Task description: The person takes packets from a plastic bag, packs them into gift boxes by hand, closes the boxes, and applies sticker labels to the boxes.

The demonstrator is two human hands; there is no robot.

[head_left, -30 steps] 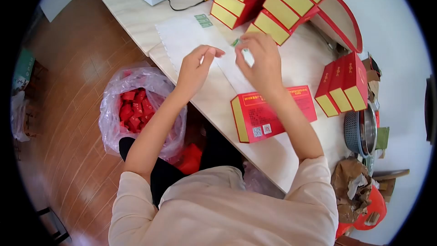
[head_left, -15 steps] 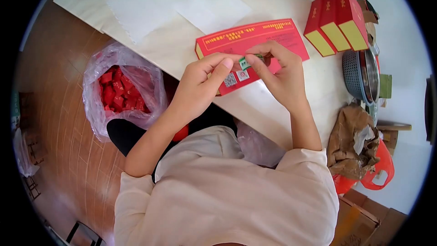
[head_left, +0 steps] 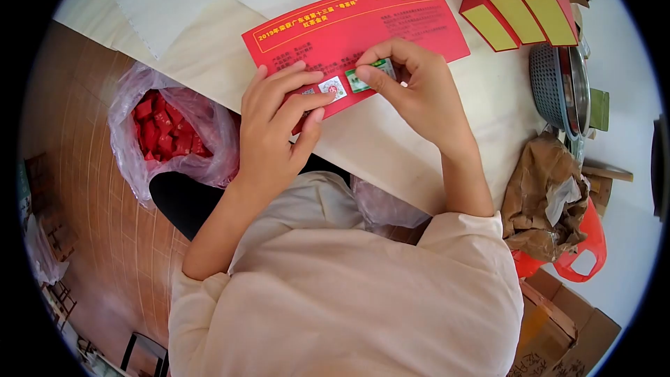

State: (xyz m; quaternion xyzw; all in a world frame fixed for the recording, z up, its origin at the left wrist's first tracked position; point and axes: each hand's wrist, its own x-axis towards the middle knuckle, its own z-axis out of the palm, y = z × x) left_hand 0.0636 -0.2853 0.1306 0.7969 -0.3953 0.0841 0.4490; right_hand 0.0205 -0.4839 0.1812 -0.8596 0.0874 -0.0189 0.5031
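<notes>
My right hand [head_left: 417, 98] pinches the green sticker [head_left: 370, 76] between thumb and forefinger, against the red box [head_left: 356, 35] beside its square codes. My left hand [head_left: 278, 122] lies on the box with fingers spread, gripping nothing. The box rests on the table [head_left: 391, 146].

Crumpled brown paper [head_left: 532, 202] lies near a grey colander [head_left: 546, 91] and red bag [head_left: 594, 237].
</notes>
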